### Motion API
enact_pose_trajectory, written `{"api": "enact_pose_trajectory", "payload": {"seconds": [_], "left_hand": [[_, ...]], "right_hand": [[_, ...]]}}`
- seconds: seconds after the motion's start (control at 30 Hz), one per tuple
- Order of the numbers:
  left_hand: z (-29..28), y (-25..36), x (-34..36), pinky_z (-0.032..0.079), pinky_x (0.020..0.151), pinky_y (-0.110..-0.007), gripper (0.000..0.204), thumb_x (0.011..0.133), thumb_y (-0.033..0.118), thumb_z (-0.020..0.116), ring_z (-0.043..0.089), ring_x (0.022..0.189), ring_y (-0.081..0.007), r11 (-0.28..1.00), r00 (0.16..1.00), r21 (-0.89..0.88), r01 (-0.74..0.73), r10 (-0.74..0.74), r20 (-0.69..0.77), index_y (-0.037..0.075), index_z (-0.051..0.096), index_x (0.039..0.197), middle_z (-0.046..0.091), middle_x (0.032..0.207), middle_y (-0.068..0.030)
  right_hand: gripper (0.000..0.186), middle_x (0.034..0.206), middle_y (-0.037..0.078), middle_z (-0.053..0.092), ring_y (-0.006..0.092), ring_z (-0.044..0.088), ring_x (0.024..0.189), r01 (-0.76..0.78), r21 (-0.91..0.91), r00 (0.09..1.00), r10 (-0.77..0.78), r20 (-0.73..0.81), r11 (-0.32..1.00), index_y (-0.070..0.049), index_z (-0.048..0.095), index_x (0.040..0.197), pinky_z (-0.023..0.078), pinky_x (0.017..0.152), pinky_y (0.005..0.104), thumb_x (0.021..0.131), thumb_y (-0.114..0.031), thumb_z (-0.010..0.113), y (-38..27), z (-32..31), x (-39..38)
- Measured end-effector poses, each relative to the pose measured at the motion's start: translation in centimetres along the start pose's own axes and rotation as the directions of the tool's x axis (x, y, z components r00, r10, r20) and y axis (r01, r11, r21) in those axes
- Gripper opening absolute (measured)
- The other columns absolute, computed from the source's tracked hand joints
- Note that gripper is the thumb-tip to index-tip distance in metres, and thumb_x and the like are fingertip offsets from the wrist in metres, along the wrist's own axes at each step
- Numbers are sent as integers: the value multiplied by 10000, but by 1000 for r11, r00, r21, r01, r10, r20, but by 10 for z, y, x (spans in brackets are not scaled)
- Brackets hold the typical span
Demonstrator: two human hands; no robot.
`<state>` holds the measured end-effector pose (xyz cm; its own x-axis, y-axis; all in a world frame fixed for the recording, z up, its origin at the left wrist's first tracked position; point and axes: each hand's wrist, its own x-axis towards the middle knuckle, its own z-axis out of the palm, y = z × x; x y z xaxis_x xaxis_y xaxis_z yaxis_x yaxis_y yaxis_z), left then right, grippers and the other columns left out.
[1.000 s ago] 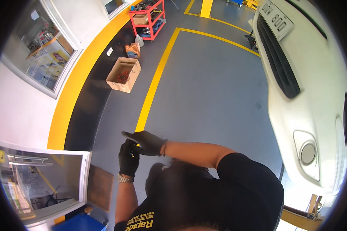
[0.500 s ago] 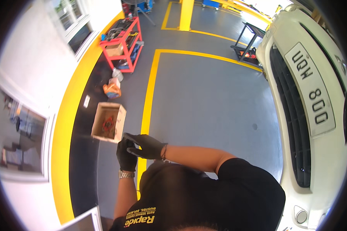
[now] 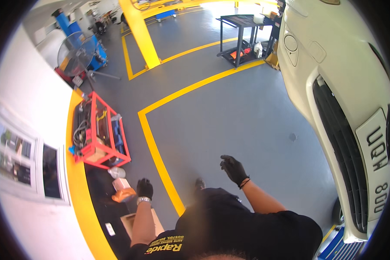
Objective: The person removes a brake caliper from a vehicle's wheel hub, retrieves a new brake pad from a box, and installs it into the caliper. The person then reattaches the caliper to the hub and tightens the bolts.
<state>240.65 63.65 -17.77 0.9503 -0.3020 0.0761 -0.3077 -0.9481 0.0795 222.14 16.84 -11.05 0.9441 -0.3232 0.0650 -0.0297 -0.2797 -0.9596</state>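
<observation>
- At the lower left of the frame, the left hand [image 3: 144,188], in a black glove, is near the orange container [image 3: 123,194] and the pale box [image 3: 121,183]. Its fingers look slightly bent; I cannot tell whether it holds something.
- Right of the lower middle, the right hand [image 3: 234,170], also gloved, hangs over the grey floor [image 3: 229,112]. Its fingers are loosely apart, and nothing is visible in it.
- Below the middle, one shoe [image 3: 199,183] shows. The step seems to be a walk, so short and steady paces would be good.
- Partly behind the left forearm, at the lower left, is the cardboard box [image 3: 158,224]. Feet should keep well away from it.
- Above the left hand stands the red cart [image 3: 93,125], crowded with things; it is better to pass without brushing them.
- Along the right edge is the white car [image 3: 299,73]. The right elbow should leave room for its bumper.
</observation>
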Motion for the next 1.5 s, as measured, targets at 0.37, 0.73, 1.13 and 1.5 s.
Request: {"api": "enact_pose_trajectory", "payload": {"seconds": [0.37, 0.73, 1.13, 1.5], "left_hand": [[41, -62, 103, 456, 1019, -418, 329, 993, 270, 535, 634, 1150, -248, 878, 566, 343, 334, -478, 672, 143, 683, 1257, 708, 1198, -88], [70, -27, 553, 539, 851, -433, 421, 1021, 305, 536, 684, 945, -312, 940, 723, 324, 109, -299, 623, 65, 573, 1365, 706, 1071, -166], [-29, 159, 1019, 529, 960, -385, 352, 1039, 192, 501, 678, 1123, -288, 960, 962, -270, -73, -3, -272, 29, 631, 1322, 657, 1337, -181], [48, 323, 987, 539, 909, -386, 372, 1000, 164, 531, 691, 1025, -278, 809, 620, 58, 585, -491, 612, 3, 618, 1325, 670, 1264, -184]], "right_hand": [[335, 1036, 129, 724, 240, 716, 915, 27, 16, 989, -30, 147, 999, -37, 650, 1235, 559, 842, 364, 1022, -295, 621, -79, -29, 377], [515, 1191, 198, 697, 369, 657, 1116, 218, -253, 961, -163, 223, 942, 14, 621, 1287, 502, 1004, 430, 1058, -433, 505, 19, -55, 747], [599, 1263, 222, 648, 407, 610, 1174, -243, -694, 970, 158, -185, 678, -52, 639, 1272, 486, 1011, 471, 943, -551, 596, 251, -383, 1218], [607, 1200, 170, 727, 347, 701, 1115, -514, -759, 849, 362, -384, 400, -92, 624, 1320, 557, 950, 448, 908, -538, 638, 385, -581, 1475]]}}
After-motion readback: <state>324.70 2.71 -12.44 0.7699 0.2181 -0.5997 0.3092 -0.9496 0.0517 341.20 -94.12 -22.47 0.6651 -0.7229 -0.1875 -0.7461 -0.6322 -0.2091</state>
